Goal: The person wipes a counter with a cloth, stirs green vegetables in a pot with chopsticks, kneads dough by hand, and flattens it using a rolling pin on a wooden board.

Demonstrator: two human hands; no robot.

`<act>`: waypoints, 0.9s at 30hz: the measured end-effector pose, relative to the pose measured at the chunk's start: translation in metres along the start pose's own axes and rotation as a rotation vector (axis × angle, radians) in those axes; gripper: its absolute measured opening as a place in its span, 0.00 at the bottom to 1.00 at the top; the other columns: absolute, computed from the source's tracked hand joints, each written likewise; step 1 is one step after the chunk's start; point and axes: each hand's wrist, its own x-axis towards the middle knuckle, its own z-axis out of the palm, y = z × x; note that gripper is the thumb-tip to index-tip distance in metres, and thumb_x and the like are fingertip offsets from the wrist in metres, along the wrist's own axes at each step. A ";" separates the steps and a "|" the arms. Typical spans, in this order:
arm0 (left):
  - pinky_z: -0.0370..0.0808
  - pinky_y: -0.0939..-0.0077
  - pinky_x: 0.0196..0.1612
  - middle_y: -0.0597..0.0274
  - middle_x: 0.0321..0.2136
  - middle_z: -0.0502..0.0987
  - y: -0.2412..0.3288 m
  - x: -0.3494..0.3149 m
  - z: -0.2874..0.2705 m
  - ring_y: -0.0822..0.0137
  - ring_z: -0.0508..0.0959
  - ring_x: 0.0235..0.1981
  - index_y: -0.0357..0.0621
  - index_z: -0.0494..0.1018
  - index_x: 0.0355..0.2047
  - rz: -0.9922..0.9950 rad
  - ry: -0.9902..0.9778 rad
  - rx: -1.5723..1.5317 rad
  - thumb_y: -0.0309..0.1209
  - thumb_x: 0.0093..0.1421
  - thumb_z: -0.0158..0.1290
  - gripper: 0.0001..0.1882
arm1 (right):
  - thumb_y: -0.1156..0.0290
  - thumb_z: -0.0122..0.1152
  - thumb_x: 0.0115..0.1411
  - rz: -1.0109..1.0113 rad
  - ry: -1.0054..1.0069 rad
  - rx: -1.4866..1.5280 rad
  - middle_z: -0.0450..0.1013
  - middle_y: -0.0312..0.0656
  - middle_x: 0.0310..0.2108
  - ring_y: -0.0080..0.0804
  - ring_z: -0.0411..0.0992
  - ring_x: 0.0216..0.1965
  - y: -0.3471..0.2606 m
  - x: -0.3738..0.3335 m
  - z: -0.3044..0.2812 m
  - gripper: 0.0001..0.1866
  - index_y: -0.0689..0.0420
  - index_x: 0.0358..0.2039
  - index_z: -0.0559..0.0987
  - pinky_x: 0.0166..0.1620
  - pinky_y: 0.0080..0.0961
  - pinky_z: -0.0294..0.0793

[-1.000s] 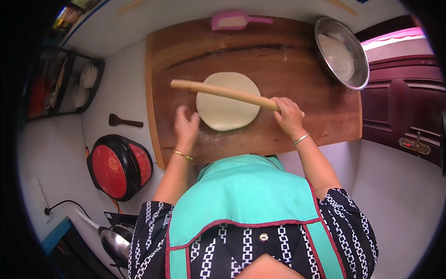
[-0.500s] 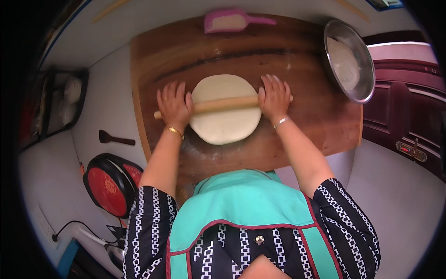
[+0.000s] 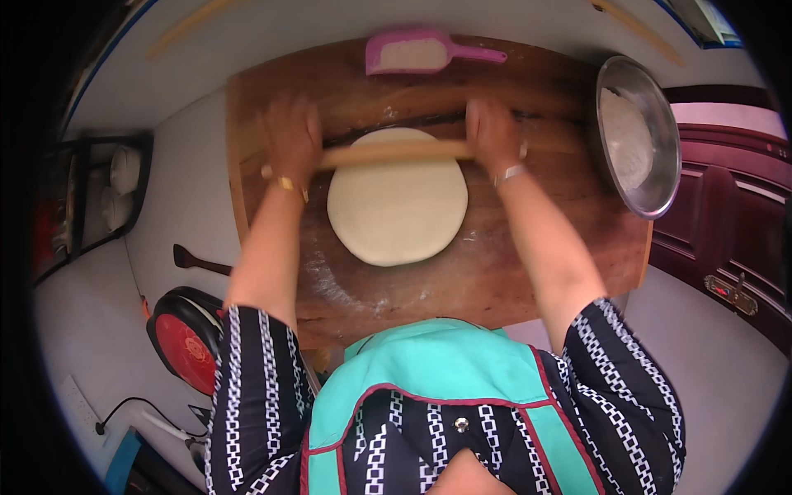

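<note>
A round, flat sheet of pale dough (image 3: 398, 198) lies on a floured wooden board (image 3: 511, 264). A long wooden rolling pin (image 3: 394, 153) rests across the far part of the dough. My left hand (image 3: 292, 136) presses on the pin's left end and my right hand (image 3: 492, 130) presses on its right end, both arms stretched forward. Both hands are blurred.
A pink plastic scoop (image 3: 421, 54) holding flour lies at the board's far edge. A steel bowl (image 3: 639, 136) of flour sits at the board's right. A red and black round appliance (image 3: 186, 338) stands on the floor at lower left, a dark wooden cabinet (image 3: 726, 247) at right.
Both hands pushed the rolling pin away from me, from the middle of the dough to its far part. The dough is wider and flatter than before.
</note>
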 end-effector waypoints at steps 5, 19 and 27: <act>0.58 0.46 0.59 0.54 0.51 0.71 0.012 -0.019 -0.002 0.53 0.67 0.54 0.43 0.71 0.48 -0.054 -0.056 -0.071 0.38 0.62 0.45 0.19 | 0.62 0.54 0.58 -0.099 0.244 -0.032 0.71 0.44 0.49 0.45 0.66 0.53 0.003 -0.020 0.004 0.17 0.55 0.46 0.74 0.51 0.43 0.65; 0.53 0.48 0.62 0.52 0.57 0.67 0.041 -0.157 -0.062 0.53 0.63 0.60 0.46 0.66 0.57 0.023 -0.211 -0.031 0.40 0.59 0.49 0.26 | 0.60 0.58 0.55 -0.169 0.060 -0.174 0.66 0.39 0.57 0.41 0.60 0.61 -0.016 -0.160 -0.011 0.26 0.51 0.55 0.70 0.61 0.47 0.55; 0.52 0.50 0.64 0.54 0.60 0.63 0.031 -0.197 -0.100 0.54 0.60 0.62 0.48 0.65 0.58 0.032 -0.203 -0.298 0.35 0.61 0.47 0.24 | 0.62 0.57 0.55 -0.201 0.004 0.071 0.64 0.41 0.59 0.41 0.60 0.61 -0.006 -0.227 -0.020 0.27 0.52 0.56 0.68 0.61 0.48 0.55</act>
